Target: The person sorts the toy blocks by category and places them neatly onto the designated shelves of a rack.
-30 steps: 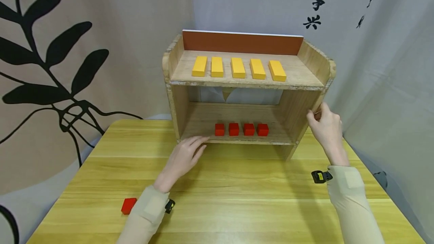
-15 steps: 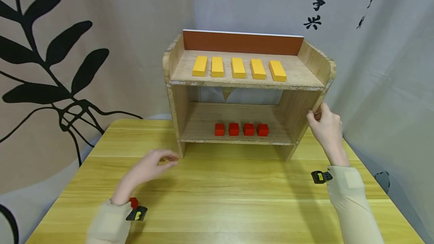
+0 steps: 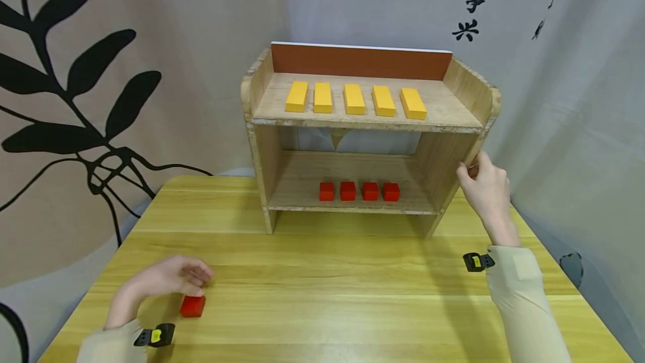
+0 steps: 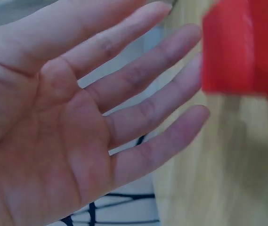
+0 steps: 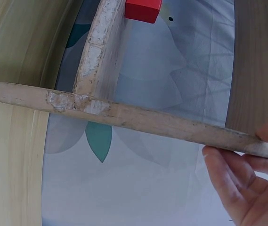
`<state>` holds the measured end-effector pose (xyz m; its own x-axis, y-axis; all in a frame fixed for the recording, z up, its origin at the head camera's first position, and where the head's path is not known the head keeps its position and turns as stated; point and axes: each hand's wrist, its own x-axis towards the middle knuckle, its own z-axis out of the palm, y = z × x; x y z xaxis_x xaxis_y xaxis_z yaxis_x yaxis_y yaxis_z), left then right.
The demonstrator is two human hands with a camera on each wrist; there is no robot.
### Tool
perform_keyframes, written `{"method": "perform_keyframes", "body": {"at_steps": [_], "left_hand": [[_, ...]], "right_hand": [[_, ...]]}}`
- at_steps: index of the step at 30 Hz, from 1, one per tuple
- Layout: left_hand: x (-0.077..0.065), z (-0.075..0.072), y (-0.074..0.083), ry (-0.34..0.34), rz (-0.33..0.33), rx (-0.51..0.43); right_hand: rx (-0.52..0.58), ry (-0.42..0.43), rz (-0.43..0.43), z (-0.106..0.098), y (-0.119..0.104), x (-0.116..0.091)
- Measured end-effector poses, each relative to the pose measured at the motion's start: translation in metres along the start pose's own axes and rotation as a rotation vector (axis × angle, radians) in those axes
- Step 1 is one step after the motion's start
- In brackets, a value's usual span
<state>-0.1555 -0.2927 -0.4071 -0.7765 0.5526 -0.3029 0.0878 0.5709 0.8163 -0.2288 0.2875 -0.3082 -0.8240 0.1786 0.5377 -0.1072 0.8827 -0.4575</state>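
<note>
Over the front left of the table, my left hand (image 3: 173, 277) is just above and behind a red block (image 3: 192, 306). The left wrist view has its fingers (image 4: 148, 110) spread and loosely bent, with the red block (image 4: 247, 52) past the fingertips; whether they touch it I cannot tell. My right hand (image 3: 485, 195) holds the right side panel of a two-tier wooden shelf (image 3: 353, 210). From the right wrist, the thumb and fingers of that hand (image 5: 247, 183) pinch the panel's edge (image 5: 162, 123) from both sides.
Several red blocks (image 3: 347, 191) stand in a row on the lower tier. Several yellow blocks (image 3: 354, 99) lie side by side on the upper tier. A wooden table (image 3: 322, 296) bears the shelf, and a printed curtain (image 3: 211, 71) hangs behind.
My left hand has left the shelf's lower front edge and moved left and toward me, down to the loose red block. The right hand keeps its hold on the shelf panel.
</note>
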Motion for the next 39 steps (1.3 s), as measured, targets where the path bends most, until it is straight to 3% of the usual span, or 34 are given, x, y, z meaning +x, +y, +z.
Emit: {"method": "perform_keyframes", "body": {"at_steps": [4, 11, 16, 21, 26, 32, 39], "left_hand": [[-0.005, 0.000, -0.011, -0.035, -0.024, -0.038], [-0.009, 0.002, -0.015, -0.005, -0.130, -0.102], [-0.007, 0.004, -0.016, 0.019, -0.140, -0.131], [-0.001, 0.006, -0.015, 0.079, -0.120, -0.026], [0.003, 0.009, -0.012, 0.036, -0.064, 0.021], [0.009, 0.012, -0.009, 0.063, -0.105, 0.079], [0.014, 0.014, -0.005, 0.113, -0.105, 0.130]], "right_hand": [[-0.002, 0.002, 0.005, 0.000, 0.000, 0.001], [-0.007, 0.000, 0.011, -0.001, -0.001, 0.000], [-0.004, -0.006, 0.016, 0.000, -0.001, 0.000], [-0.006, -0.008, 0.016, -0.001, 0.000, 0.001], [-0.006, 0.000, 0.006, 0.000, 0.000, 0.001], [-0.006, 0.016, -0.022, 0.000, 0.001, 0.001], [-0.002, 0.015, -0.022, 0.000, 0.001, 0.000]]}}
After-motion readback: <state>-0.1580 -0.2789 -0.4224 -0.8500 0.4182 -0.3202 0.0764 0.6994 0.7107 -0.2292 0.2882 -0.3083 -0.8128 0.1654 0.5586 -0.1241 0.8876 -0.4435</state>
